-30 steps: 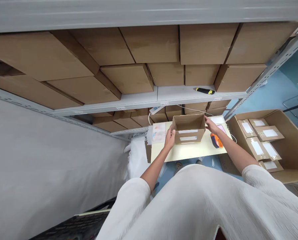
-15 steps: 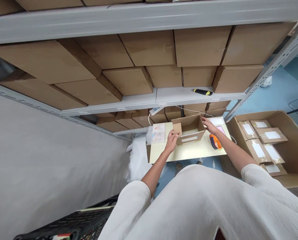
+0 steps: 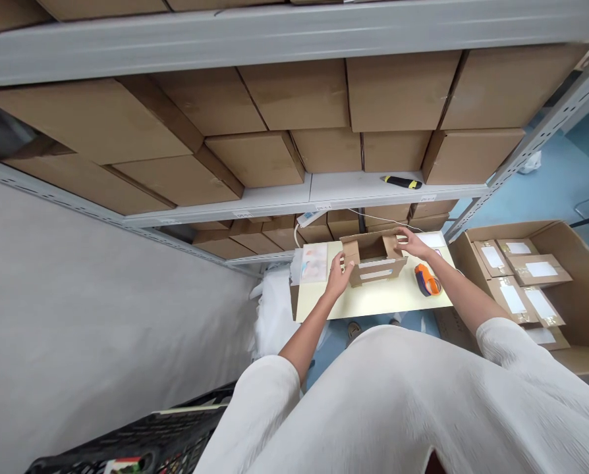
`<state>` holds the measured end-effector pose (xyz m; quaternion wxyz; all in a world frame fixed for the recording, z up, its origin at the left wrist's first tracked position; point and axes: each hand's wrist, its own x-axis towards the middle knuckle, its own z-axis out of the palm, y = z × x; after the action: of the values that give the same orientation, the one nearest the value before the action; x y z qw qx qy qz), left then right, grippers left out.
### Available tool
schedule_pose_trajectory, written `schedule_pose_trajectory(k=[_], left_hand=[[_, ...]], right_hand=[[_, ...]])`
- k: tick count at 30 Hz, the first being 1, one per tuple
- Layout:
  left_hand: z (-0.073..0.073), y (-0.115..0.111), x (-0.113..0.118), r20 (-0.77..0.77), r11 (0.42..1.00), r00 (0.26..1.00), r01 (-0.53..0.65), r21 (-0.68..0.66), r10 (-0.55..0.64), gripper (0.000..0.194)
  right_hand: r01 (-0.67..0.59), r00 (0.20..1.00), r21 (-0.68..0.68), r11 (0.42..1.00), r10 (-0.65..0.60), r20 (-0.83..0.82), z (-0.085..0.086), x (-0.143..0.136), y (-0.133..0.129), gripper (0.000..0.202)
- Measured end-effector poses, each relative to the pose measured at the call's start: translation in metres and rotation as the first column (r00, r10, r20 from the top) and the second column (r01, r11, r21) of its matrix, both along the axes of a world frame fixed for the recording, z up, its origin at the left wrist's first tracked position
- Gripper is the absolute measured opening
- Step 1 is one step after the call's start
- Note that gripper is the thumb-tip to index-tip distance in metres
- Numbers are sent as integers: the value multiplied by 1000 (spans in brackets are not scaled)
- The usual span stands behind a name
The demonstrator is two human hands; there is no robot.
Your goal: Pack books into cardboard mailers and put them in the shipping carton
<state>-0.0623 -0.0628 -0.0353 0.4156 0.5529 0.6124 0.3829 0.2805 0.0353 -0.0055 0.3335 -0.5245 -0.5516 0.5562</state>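
A small cardboard box (image 3: 366,276) with a white label on its near side stands on the pale yellow table (image 3: 373,304), its top uncovered. Both short end flaps lean inward over the opening. My left hand (image 3: 338,276) grips the box's left near corner, thumb and fingers around the edge. At the other end, my right hand (image 3: 412,243) has its fingers closed on the right flap and edge. An orange and dark blue tape dispenser (image 3: 427,280) lies on the table, right of the box. What is inside the box is in shadow.
Grey shelving (image 3: 275,39) packed with cardboard boxes rises in front. A black and yellow box cutter (image 3: 402,182) lies on a shelf. To the right, a big open carton (image 3: 585,289) holds several labelled boxes. A black crate (image 3: 176,428) sits lower left, white wrapping material (image 3: 273,309) left of the table.
My right hand has bent the box's right end flap inward, its fingers moving slightly up and left. My left hand stays at the left corner.
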Motion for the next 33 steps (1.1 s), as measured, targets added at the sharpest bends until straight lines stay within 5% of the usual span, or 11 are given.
schedule_pose_trajectory(k=[3, 10, 16, 22, 33], left_hand=[[3, 6, 3, 5, 998, 998, -61, -35, 61, 74], [1, 21, 10, -117, 997, 990, -71, 40, 75, 77], [-9, 32, 8, -224, 997, 975, 4, 81, 14, 57], [-17, 35, 2, -200, 990, 976, 108, 93, -87, 56], [-34, 18, -14, -165, 990, 980, 125, 64, -113, 62]], right_hand=[[-31, 998, -62, 998, 28, -49, 14, 6, 1, 55], [-65, 997, -92, 994, 60, -50, 29, 15, -13, 50], [-80, 991, 50, 996, 74, 110, 6, 1, -28, 51], [-62, 993, 51, 997, 56, 106, -19, -8, -47, 55], [-35, 986, 163, 986, 8, 166, -27, -18, -75, 48]])
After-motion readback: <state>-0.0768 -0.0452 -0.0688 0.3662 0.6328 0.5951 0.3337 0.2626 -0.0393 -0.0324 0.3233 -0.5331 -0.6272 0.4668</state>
